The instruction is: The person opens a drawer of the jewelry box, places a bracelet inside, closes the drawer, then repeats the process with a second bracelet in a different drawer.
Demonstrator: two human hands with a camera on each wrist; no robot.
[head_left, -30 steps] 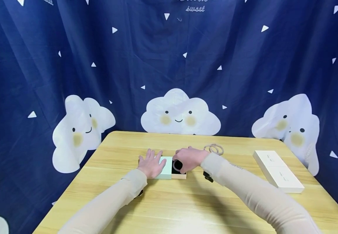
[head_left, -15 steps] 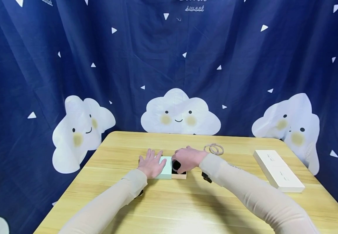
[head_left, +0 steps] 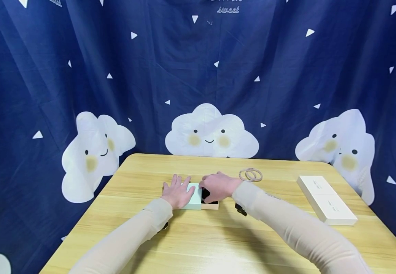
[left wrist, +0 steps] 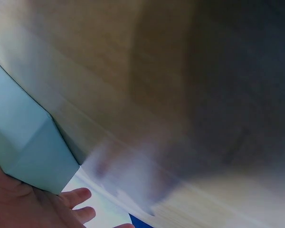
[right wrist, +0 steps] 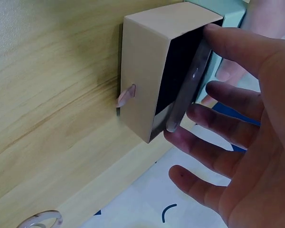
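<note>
A mint-green box sleeve (head_left: 195, 202) lies on the table with its peach drawer (right wrist: 141, 71) pulled partly out to the right; the drawer has a black lining and a pink ribbon tab (right wrist: 126, 96). My left hand (head_left: 177, 193) rests flat on the sleeve, fingers spread. In the left wrist view only part of that hand (left wrist: 26, 206) shows beside the sleeve. My right hand (head_left: 217, 186) pinches a translucent brownish bangle (right wrist: 190, 88) at the drawer's opening between thumb and fingers. The bangle stands tilted, partly inside the drawer. In the head view the hand mostly covers it.
Two pale pinkish bangles (head_left: 250, 175) lie overlapping behind my right wrist. Two flat white boxes (head_left: 326, 199) lie end to end at the table's right side. A dark blue curtain (head_left: 204, 57) with cloud prints hangs behind the wooden table (head_left: 198, 243).
My right hand has shifted slightly left with the bangle, toward the sleeve. The bangle shows less in the head view. My left hand has stayed on the sleeve.
</note>
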